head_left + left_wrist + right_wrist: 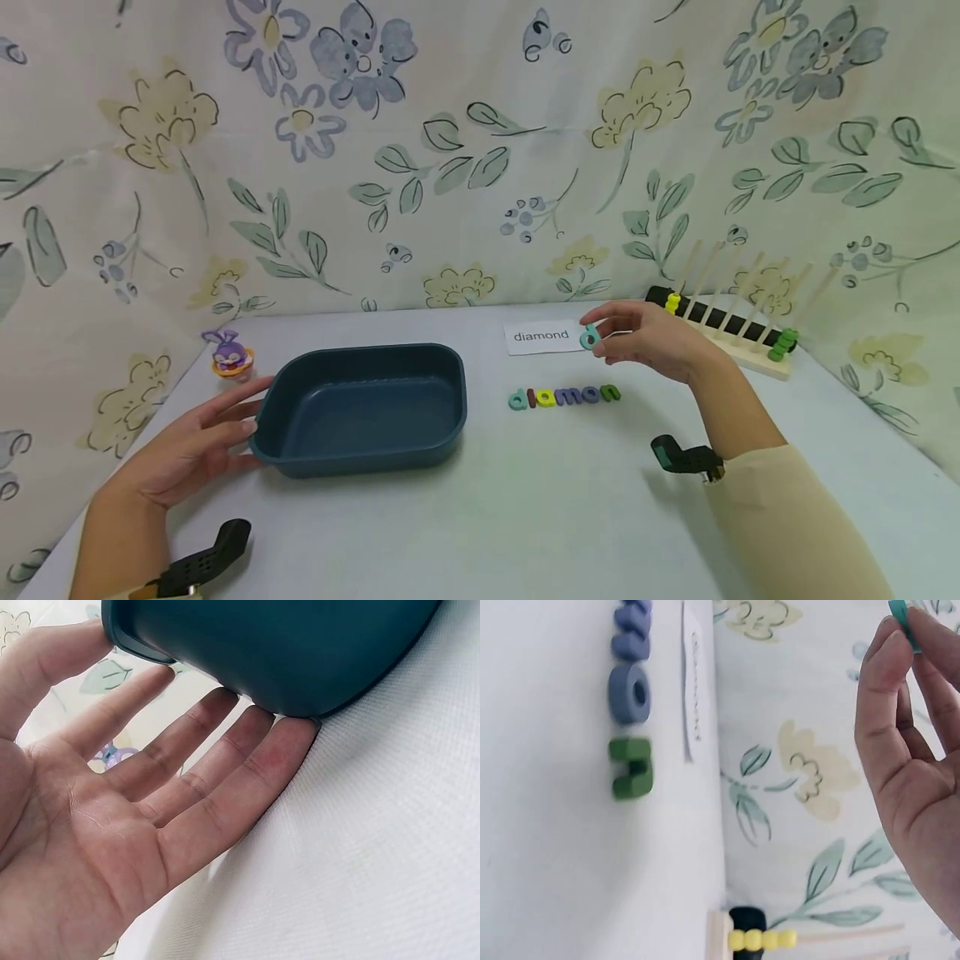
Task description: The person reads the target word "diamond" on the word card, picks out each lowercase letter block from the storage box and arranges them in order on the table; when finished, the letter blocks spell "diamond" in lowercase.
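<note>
Between the thumb and fingers of my right hand (641,340) is a teal letter d (590,337), held up near the end of a white card (542,337) printed "diamond". Below the card a row of coloured letters (567,396) spells "diamon", its last letter a green n (632,768). My left hand (198,446) touches the left side of a dark blue basin (360,460). In the left wrist view its fingers (217,802) reach out fairly straight, with the tips against the basin's outer wall. The basin holds nothing that I can see.
A purple rabbit toy (228,357) stands behind the basin on the left. At the right back is a wooden peg rack (738,346) with yellow beads (672,303) and green beads (783,343). A flowered cloth (480,167) hangs along the back edge of the white table (525,517).
</note>
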`<state>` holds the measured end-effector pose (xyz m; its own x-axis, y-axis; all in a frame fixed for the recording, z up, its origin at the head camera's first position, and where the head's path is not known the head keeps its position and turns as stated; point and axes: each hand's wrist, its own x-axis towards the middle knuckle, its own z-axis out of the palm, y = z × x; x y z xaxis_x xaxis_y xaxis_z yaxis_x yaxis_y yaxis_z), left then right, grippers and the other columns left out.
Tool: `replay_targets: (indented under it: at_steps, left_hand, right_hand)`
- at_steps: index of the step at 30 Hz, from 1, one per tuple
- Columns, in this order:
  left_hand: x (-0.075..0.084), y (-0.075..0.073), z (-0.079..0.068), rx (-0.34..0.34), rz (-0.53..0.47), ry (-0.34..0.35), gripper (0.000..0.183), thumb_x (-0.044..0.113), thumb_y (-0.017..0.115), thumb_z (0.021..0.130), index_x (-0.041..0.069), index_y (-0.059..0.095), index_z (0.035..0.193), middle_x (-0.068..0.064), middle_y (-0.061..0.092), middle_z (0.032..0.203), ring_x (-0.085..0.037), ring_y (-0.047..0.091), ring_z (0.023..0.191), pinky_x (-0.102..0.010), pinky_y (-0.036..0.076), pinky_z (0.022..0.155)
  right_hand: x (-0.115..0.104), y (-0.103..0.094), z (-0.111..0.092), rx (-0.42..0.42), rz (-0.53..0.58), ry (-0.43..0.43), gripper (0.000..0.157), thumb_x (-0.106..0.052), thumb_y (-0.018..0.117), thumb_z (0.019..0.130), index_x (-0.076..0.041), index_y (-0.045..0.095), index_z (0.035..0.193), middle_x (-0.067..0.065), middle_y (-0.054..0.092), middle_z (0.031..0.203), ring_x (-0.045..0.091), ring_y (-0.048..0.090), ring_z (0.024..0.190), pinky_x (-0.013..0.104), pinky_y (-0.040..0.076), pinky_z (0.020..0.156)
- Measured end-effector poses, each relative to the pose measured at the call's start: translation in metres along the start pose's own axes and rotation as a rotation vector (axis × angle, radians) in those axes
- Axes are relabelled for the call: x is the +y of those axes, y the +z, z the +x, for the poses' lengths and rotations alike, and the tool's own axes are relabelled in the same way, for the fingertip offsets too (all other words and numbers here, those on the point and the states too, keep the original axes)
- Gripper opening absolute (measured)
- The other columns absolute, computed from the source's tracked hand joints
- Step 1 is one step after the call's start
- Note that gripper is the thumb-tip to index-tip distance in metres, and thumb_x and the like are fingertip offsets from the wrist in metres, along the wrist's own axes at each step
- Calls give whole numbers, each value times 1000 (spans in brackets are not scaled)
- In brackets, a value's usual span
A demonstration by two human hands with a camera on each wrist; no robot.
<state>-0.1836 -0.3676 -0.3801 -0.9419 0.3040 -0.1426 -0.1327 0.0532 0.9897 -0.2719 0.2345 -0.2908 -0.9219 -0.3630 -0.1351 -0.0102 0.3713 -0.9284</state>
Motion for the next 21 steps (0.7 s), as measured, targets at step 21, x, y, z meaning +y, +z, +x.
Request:
replay_targets:
  at_steps: [21]
  left_hand:
    - [-2, -3, 2, -5, -20, -8, 57, 12, 47, 109, 37, 38, 159, 20, 54, 136, -10, 67, 117, -46, 60, 92]
  right_hand:
    - [65, -42, -17, 5, -14, 173, 60, -8, 75, 93, 4, 50, 146, 9, 59, 114, 17, 68, 100, 32, 60, 93]
